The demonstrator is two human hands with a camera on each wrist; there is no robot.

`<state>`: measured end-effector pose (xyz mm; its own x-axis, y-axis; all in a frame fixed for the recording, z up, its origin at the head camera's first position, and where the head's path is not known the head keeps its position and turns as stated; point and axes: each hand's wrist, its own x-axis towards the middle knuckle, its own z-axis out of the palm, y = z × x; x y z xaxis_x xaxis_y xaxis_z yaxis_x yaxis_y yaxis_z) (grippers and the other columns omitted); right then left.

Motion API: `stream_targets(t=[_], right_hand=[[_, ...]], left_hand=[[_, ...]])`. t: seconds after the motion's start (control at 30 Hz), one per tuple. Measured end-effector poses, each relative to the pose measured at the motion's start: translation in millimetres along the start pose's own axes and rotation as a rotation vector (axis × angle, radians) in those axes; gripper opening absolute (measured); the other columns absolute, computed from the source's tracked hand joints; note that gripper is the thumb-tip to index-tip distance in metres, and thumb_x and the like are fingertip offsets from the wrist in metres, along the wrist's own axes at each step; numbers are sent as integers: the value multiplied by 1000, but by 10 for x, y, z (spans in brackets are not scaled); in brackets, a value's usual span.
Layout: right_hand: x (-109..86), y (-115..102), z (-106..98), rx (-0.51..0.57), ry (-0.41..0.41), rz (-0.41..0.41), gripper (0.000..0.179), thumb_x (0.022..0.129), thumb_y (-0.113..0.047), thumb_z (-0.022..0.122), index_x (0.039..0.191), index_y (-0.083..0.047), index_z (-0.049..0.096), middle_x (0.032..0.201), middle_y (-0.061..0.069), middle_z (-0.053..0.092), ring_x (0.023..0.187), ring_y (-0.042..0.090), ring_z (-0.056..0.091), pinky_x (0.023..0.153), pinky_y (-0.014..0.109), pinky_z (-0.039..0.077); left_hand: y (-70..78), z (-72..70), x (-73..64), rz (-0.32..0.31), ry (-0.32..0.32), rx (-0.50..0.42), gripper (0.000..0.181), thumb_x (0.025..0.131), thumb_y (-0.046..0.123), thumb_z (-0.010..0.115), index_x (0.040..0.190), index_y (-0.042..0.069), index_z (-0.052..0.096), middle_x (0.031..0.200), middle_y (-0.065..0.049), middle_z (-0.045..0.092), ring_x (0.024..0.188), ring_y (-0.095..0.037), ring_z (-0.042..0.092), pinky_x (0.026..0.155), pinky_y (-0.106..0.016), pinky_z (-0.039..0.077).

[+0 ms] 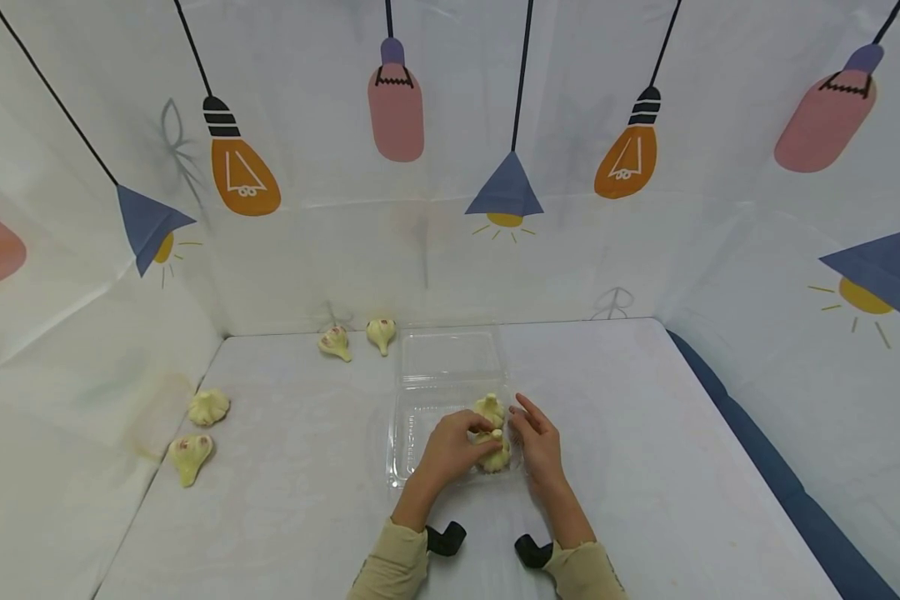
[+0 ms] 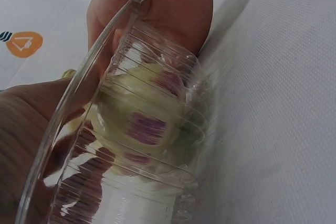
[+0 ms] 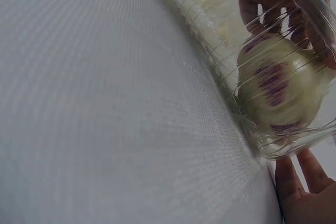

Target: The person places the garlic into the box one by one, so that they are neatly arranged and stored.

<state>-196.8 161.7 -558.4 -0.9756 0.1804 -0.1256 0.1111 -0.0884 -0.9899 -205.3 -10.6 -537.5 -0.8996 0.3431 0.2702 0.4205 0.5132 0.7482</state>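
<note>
A clear plastic clamshell box (image 1: 394, 442) lies open on the table, its lid (image 1: 450, 354) folded back. Two pale garlic bulbs sit along its right side, a farther bulb (image 1: 489, 407) and a nearer bulb (image 1: 497, 461). My left hand (image 1: 448, 450) reaches into the box and holds the nearer bulb by its top with thumb and fingers. Through the ribbed wall, both wrist views show a bulb (image 2: 142, 114) with purple patches. Outside the right wall is my right hand (image 1: 540, 450), its fingers fairly straight; fingertips (image 3: 286, 169) are at the wall.
Two garlic bulbs lie at the back edge, one (image 1: 335, 342) left of the other (image 1: 381, 335). Two more, one (image 1: 209, 407) behind the other (image 1: 191, 457), lie by the left edge. White printed cloth (image 1: 450, 258) encloses the table (image 1: 690, 467). Black wrist devices (image 1: 446, 539) stick out by the sleeves.
</note>
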Motion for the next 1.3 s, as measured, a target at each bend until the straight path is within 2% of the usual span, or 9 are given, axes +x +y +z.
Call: stream_targets(t=[0.17, 0.47, 0.83, 1.07, 1.3], right_hand=[[10, 16, -4, -6, 2, 2, 42, 99, -15, 57, 141, -17, 52, 131, 14, 57, 121, 23, 52, 96, 31, 43], [10, 15, -1, -14, 12, 7, 42, 99, -15, 58, 140, -17, 53, 131, 14, 57, 119, 23, 53, 89, 22, 45], [13, -17, 15, -30, 4, 18, 44, 99, -19, 58, 142, -16, 50, 133, 13, 55, 122, 23, 50, 101, 36, 40], [0, -35, 20, -18, -1, 34, 43, 99, -19, 58, 142, -17, 51, 134, 13, 54, 122, 22, 49, 101, 34, 38], [24, -12, 10, -12, 6, 40, 43, 99, -17, 58, 141, -16, 52, 133, 13, 55, 120, 22, 50, 101, 35, 39]], left_hand=[[-10, 3, 2, 4, -5, -6, 24, 80, 29, 82, 96, 12, 75, 91, 8, 69, 88, -13, 65, 76, -27, 51], [-8, 6, -13, 19, 8, -22, 24, 80, 29, 82, 95, 13, 75, 90, 8, 69, 87, -13, 65, 76, -27, 51], [10, -29, -4, 36, 31, -44, 25, 79, 30, 82, 96, 12, 74, 92, 3, 70, 86, -14, 65, 76, -29, 52], [-1, -60, -24, 35, 58, -65, 25, 80, 30, 81, 96, 13, 74, 92, 1, 71, 85, -16, 66, 76, -33, 53], [-11, -132, -60, 45, 92, -52, 23, 80, 27, 82, 97, 14, 74, 92, 5, 70, 86, -18, 66, 75, -33, 53]])
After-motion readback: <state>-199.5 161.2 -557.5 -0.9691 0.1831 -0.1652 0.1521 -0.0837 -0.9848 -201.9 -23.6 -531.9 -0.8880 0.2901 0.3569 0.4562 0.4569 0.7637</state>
